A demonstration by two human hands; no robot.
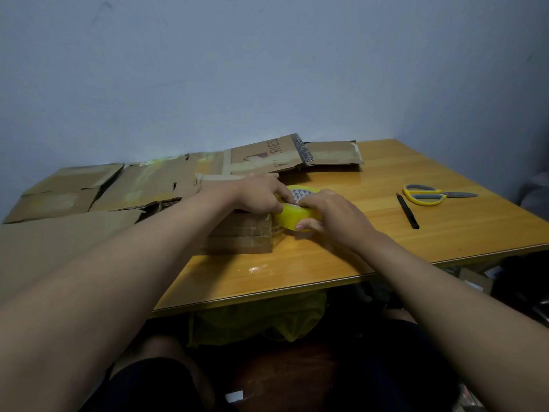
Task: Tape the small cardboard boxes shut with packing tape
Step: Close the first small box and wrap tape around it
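A small cardboard box (237, 236) lies on the wooden table (371, 242), with strips of tape across its near side. At the box's right end sits a yellow roll of packing tape (289, 217). My right hand (329, 215) grips the roll from the right, thumb under its rim. My left hand (258, 193) rests on top of the box, its fingers touching the roll's patterned core. Clear tape stretches from the roll onto the box's right edge.
Flattened cardboard pieces (98, 188) cover the table's left and back. A printed flattened box (267, 154) lies behind the hands. Yellow-handled scissors (430, 195) and a black pen (407, 210) lie to the right. The wall stands close behind the table.
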